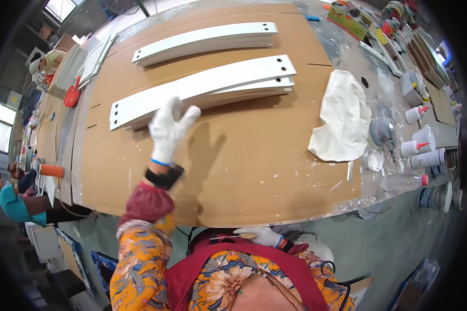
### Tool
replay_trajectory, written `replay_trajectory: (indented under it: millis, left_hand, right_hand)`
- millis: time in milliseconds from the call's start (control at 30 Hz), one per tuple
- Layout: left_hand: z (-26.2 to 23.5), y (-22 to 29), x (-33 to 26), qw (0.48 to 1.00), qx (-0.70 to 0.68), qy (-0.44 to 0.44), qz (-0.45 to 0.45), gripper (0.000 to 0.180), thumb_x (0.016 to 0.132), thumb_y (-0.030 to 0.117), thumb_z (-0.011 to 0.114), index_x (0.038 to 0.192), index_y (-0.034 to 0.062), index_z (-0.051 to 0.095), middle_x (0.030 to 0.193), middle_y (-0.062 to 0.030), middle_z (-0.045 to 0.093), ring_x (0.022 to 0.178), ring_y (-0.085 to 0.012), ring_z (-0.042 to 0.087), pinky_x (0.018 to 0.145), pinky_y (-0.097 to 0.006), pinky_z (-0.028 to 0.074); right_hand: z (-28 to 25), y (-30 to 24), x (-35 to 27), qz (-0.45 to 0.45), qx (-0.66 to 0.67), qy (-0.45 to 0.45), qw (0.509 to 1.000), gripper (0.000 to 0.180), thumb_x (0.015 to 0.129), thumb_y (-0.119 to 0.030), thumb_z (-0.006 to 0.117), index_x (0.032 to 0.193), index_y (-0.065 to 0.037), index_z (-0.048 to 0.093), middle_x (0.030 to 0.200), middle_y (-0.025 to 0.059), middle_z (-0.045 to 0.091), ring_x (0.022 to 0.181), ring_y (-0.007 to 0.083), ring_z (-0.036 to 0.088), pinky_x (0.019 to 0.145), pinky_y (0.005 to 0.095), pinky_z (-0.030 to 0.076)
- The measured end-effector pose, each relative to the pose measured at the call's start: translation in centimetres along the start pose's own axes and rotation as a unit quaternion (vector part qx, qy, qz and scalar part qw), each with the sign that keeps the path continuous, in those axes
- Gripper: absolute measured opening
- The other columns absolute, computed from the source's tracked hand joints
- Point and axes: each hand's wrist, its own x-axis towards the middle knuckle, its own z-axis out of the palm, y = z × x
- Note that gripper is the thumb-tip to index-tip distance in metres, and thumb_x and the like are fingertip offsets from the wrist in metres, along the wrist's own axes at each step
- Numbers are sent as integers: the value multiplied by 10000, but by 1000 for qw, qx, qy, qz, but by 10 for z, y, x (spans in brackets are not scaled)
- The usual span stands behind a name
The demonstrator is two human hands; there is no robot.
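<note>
My left hand (169, 126), in a white glove, reaches out over the brown board tabletop (254, 166) and touches the near edge of a stack of long white panels (207, 85) with holes at their ends. Its fingers are spread and hold nothing. A second stack of white panels (207, 40) lies farther back. My right hand (262, 236), also gloved, is close to my body at the table's near edge, with a thin stick-like tool (233, 237) in its fingers.
A crumpled white cloth (342, 116) lies to the right. Beyond it are a round sander (383, 133), white glue bottles with red tips (417, 147) and a clear bottle (404, 181). Other people work at the far left (15, 199). An orange roller (52, 170) sits left.
</note>
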Motion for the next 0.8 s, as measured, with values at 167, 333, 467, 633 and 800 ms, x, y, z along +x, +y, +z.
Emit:
replay_trajectory:
  millis: [167, 333, 467, 633, 800]
  left_hand:
    - [18, -39, -17, 640, -596, 33, -484, 937, 811, 444, 737, 1449, -14, 224, 1421, -320, 301, 1147, -303, 561, 868, -516, 521]
    - [31, -70, 51, 903, -372, -50, -211, 1116, 710, 521, 783, 1490, 64, 129, 1540, -132, 207, 1416, -246, 213, 1185, -370, 188]
    - [32, -112, 75, 970, -219, -54, -93, 1211, 638, 571, 813, 1482, 32, 133, 1535, -116, 217, 1414, -247, 219, 1188, -333, 180]
    - [38, -88, 73, 931, -311, -55, -181, 1137, 685, 548, 791, 1481, 41, 157, 1538, -100, 226, 1408, -215, 235, 1191, -330, 185]
    - [29, -55, 67, 995, 8, -7, -103, 1046, 665, 312, 862, 1437, -6, 232, 1483, -178, 303, 1343, -271, 340, 1147, -317, 281]
  right_hand:
    - [7, -21, 5, 74, 20, 58, 995, 432, 808, -242, 705, 1232, -255, 623, 1205, 105, 637, 1115, 279, 602, 931, 337, 494]
    - [31, -10, 8, 145, 38, 85, 985, 429, 798, -256, 726, 1214, -193, 641, 1168, 122, 655, 1063, 265, 632, 935, 331, 492]
    - [43, -5, 6, 145, -28, 167, 975, 379, 820, -276, 723, 1161, -120, 665, 1090, 113, 681, 964, 223, 659, 881, 318, 504]
    - [32, -3, 8, 196, 8, 158, 968, 377, 820, -278, 724, 1157, -119, 666, 1082, 111, 679, 959, 222, 658, 876, 318, 504]
    - [22, -1, 17, 214, 15, 160, 964, 376, 819, -280, 725, 1152, -117, 666, 1073, 110, 677, 953, 221, 657, 871, 318, 504]
